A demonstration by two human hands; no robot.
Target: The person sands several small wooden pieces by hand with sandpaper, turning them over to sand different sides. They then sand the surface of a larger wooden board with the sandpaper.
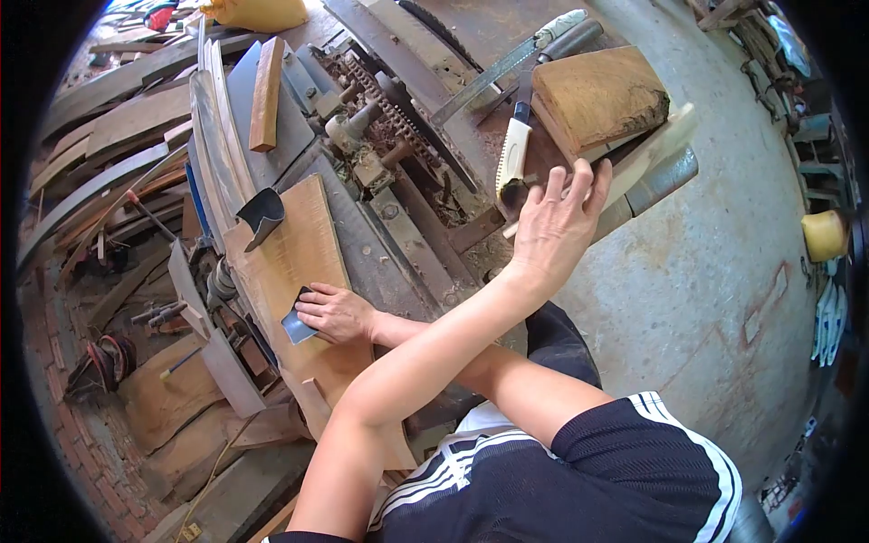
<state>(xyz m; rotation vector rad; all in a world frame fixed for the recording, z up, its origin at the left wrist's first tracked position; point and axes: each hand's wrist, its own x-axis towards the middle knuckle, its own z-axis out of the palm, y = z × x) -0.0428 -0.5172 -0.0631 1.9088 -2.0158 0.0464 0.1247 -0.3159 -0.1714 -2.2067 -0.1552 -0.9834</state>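
My arms are crossed. My left hand [561, 213] reaches to the right side, its bent fingers over a thin pale wooden strip [656, 149] that shows on both sides of the hand. Beside it are a thick wood block [602, 95] and a saw with a cream handle [513, 156]. My right hand [339, 312] presses a dark piece of sandpaper [297, 321] onto a flat wooden board [308, 240], the fingers resting over its edge. Another curled black sandpaper piece [262, 215] lies farther up the board.
A rusty machine with a chain [371, 90] stands ahead in the middle. A small wood bar [266, 95] lies left of it. Stacked planks [118, 127] fill the left side. Concrete floor [688, 271] spreads to the right. A yellow container [258, 13] sits at the top.
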